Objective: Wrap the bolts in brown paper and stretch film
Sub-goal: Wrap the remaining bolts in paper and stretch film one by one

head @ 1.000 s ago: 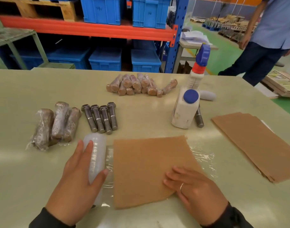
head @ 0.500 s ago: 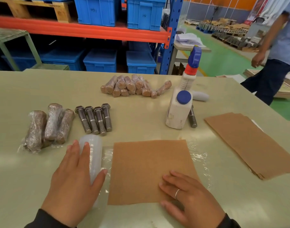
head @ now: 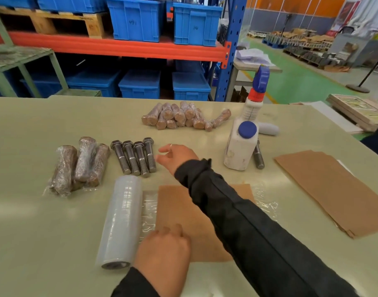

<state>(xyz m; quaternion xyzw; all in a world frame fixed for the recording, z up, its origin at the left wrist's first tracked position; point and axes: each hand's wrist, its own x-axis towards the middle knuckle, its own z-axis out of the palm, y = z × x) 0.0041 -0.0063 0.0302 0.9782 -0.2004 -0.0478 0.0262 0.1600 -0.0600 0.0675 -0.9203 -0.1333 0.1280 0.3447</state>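
bolts (head: 134, 157) just left of right hand (head: 176, 156)

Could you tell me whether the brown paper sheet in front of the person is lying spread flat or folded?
Spread flat: the brown paper sheet lies in a single layer on the stretch film, with the left hand resting on it.

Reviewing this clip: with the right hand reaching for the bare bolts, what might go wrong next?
The right hand reaches toward four bare bolts lying side by side; pulling one may roll its neighbours. Its sleeve crosses the brown paper, which could shift off the stretch film, though the left hand rests on it.
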